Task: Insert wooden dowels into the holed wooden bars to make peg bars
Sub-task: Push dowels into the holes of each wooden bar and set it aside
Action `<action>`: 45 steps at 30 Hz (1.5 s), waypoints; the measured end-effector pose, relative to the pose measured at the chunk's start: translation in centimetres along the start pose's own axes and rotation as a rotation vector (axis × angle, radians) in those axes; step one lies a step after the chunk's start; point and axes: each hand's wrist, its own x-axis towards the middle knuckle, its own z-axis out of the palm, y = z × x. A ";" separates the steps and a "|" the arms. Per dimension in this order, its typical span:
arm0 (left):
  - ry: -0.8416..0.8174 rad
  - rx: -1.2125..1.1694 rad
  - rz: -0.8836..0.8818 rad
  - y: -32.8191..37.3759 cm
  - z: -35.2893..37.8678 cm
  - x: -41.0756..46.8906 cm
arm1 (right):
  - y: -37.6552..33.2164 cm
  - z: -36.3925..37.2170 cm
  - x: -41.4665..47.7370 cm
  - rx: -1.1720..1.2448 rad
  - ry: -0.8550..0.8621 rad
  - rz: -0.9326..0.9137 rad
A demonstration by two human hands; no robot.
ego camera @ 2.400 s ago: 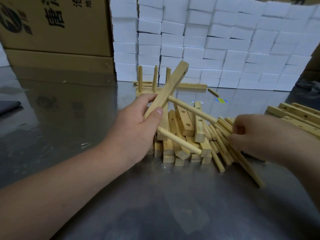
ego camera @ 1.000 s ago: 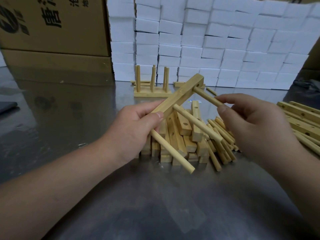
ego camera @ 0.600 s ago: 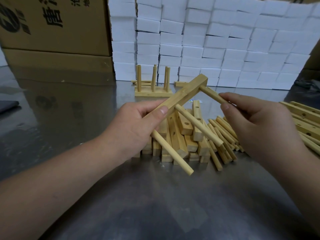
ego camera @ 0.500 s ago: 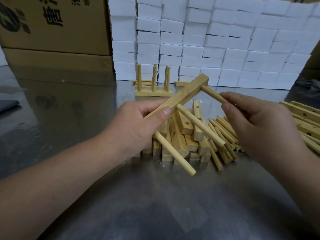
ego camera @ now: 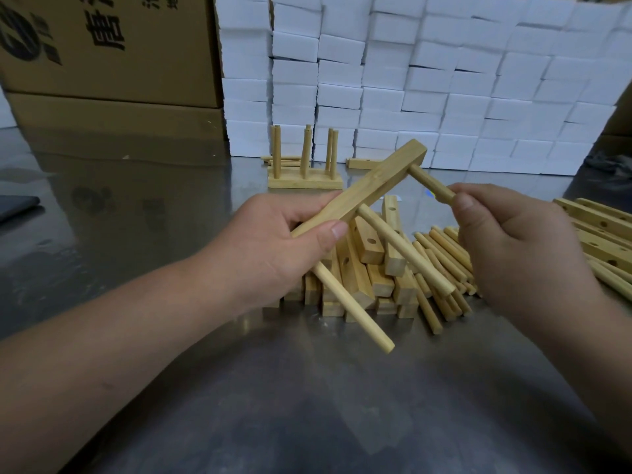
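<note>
Wooden bar [ego camera: 371, 184]: held clear above the tabletop [ego camera: 307, 405]; its long axis climbs from lower left, at the person's side, to upper right, toward the white blocks [ego camera: 427, 80].
Left hand [ego camera: 273, 248]: fingers closed round the bar's lower end, thumb pressed on its near face.
Seated dowels: two stick out of the bar's underside and slant down to the right, one near the left hand [ego camera: 352, 311], one mid-bar [ego camera: 407, 249].
Third dowel [ego camera: 431, 184]: its far end is in the bar's upper end, its long axis slanting down-right.
Right hand [ego camera: 513, 248]: thumb and fingers pinched on the third dowel's near end.
Pile of bars [ego camera: 362, 271]: on the tabletop, below the held bar.
Loose dowels [ego camera: 444, 261]: lying just right of the pile.
Finished peg bar [ego camera: 304, 181]: further back, pegs upright.
</note>
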 end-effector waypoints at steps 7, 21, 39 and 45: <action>0.005 -0.016 -0.018 0.0 0.0 0.0 | -0.5 0.0 0.4 0.516 -0.042 0.355; -0.017 -0.694 -0.555 -0.7 -1.7 1.6 | -0.1 -0.7 1.9 0.385 -0.002 0.324; -0.068 -0.744 -0.608 -1.4 -2.7 2.2 | 0.2 -0.1 0.7 0.246 -0.191 0.085; 0.151 -0.187 -0.291 -1.9 -1.9 1.6 | 0.5 0.0 0.8 0.220 -0.112 0.160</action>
